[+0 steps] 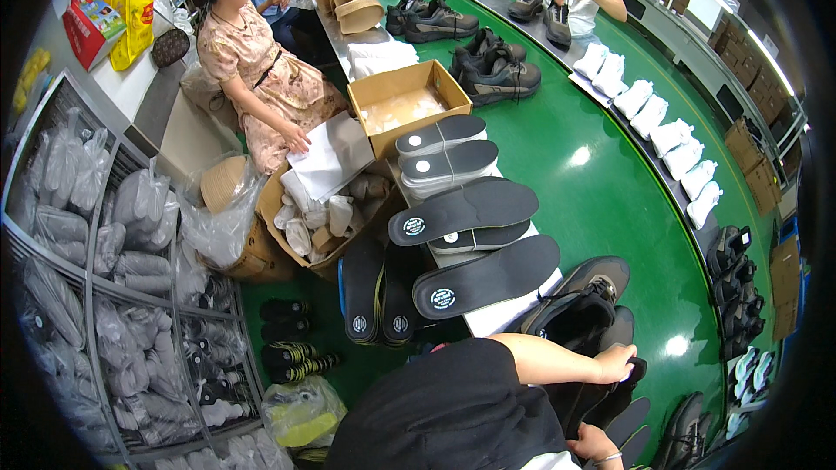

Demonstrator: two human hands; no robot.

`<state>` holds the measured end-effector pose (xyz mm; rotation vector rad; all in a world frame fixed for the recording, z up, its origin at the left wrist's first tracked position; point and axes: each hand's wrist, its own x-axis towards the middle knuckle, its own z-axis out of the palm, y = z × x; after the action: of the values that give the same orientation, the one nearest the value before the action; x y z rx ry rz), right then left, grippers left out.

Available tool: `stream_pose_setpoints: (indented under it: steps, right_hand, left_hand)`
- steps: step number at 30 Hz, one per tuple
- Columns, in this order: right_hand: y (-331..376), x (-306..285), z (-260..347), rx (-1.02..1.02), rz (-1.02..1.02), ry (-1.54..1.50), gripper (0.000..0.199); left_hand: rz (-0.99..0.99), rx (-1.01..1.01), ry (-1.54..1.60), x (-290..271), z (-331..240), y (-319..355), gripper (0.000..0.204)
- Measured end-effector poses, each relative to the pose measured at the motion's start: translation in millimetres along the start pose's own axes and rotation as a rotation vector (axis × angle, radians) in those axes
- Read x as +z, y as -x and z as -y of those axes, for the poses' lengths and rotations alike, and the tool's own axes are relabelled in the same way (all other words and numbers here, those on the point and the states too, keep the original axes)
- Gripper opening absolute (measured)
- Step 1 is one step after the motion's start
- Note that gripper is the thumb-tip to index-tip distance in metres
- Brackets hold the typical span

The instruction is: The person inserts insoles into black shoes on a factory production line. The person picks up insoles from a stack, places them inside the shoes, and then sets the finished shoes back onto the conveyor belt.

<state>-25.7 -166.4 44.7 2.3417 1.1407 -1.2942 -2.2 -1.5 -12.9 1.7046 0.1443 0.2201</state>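
Note:
In front of my black clothing, a dark shoe (pixel 571 400) is between my hands, partly covered by them and my arm. My left hand (pixel 615 364) has curled fingers closed on its upper edge. Lower down, my right hand (pixel 596 443), a bracelet at its wrist, grips the near side of the same shoe. Dark insoles (pixel 633 422) lie just to the right. Beyond my left forearm stands a grey-black shoe (pixel 601 283) with laces. Further left, a large black insole (pixel 488 277) lies on a white surface, with another black insole (pixel 466 211) behind it.
Banded insole stacks (pixel 448 165) and an open cardboard box (pixel 409 109) extend away from me. A carton of wrapped pieces (pixel 318 226) stands left, near a seated person (pixel 261 70). Racks of bagged items (pixel 122 278) fill the left. White-wrapped shoes (pixel 649 116) line the curved conveyor edge.

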Motion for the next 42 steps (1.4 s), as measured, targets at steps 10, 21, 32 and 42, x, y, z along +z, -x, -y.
stream_pose_setpoints:
  steps: [10, 21, 32, 42]
  right_hand:
    - [0, -1, -1, -0.023, -0.024, -0.049, 0.036]
    - [-5, 4, -11, -0.103, -0.056, -0.105, 0.03]
    - [-4, 3, -8, -0.074, -0.041, -0.046, 0.034]
    - [3, -3, 7, -0.015, -0.059, -0.059, 0.034]
  left_hand:
    - [-0.043, -0.025, 0.002, -1, -7, 2, 0.02]
    - [-0.046, -0.025, 0.024, -2, -8, 1, 0.021]
    - [-0.035, -0.016, 0.031, -4, -10, 2, 0.021]
    - [-0.048, 0.003, 0.015, 0, -4, 1, 0.021]
